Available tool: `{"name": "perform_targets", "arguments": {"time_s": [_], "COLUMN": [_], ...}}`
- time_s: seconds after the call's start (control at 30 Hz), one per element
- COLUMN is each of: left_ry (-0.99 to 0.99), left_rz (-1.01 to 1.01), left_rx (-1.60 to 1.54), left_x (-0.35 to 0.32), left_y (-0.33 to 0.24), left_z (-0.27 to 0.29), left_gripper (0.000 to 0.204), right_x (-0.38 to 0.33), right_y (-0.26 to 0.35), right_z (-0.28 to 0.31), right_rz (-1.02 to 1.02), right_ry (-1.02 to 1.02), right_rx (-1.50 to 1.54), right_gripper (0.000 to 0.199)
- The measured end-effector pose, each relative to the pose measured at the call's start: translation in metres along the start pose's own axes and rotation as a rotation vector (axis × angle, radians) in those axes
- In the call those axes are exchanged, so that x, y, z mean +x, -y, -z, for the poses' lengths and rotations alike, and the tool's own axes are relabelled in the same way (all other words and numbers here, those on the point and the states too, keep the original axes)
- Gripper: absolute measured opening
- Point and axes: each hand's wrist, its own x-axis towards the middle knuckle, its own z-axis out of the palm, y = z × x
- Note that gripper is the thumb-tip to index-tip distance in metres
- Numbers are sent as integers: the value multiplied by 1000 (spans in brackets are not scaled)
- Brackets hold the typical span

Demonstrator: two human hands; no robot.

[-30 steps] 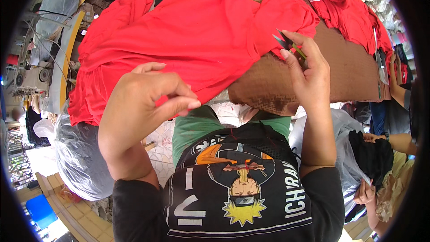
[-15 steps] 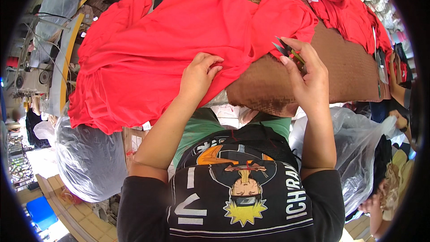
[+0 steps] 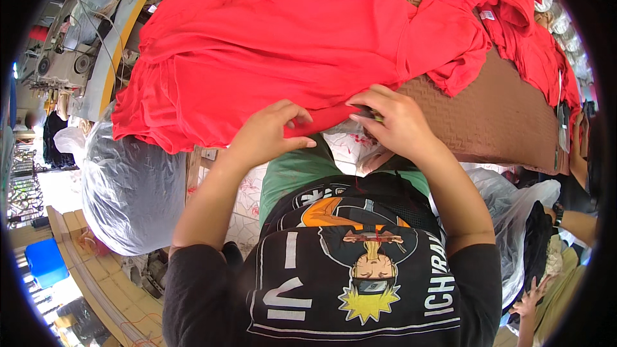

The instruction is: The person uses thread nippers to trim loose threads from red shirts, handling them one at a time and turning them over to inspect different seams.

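A large red garment [image 3: 270, 45] lies spread and wrinkled over the table, its near edge hanging over the front. At that edge is my left hand [image 3: 265, 133], its thumb and fingers apart and holding nothing; whether the fingertips touch the cloth is unclear. My right hand [image 3: 403, 127] is closed around small thread snips [image 3: 377, 115], with the thumb and forefinger by the garment's edge. Most of the snips are hidden by the fingers, and only a bit of their dark and yellow-green body shows.
More red garments [image 3: 514, 45] are heaped at the far right on the brown padded table cover [image 3: 508, 122]. Clear plastic bags stand low at left [image 3: 132, 186] and right. A sewing machine [image 3: 67, 64] is at far left. At the right edge, another person's hand [image 3: 530, 299] shows.
My right hand has moved left and down with the snips, now close to my left hand at the garment's edge. My left hand's thumb and fingers have spread apart. The view has shifted.
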Motion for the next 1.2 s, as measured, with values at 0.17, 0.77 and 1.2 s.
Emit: {"name": "perform_targets", "arguments": {"time_s": [0.17, 0.77, 1.2], "left_ry": [-294, 283, -81], "left_rz": [-140, 5, -648], "left_rx": [201, 234, 437], "left_x": [-14, -42, 113], "left_y": [27, -12, -80], "left_z": [-39, 33, -5], "left_gripper": [22, 17, 27], "right_x": [7, -16, -23], "right_y": [-22, 21, -43], "right_z": [-40, 77, 87], "right_rz": [-64, -124, -663], "right_ry": [33, 158, -269], "right_rx": [-101, 241, 315], "right_gripper": [25, 14, 30]}}
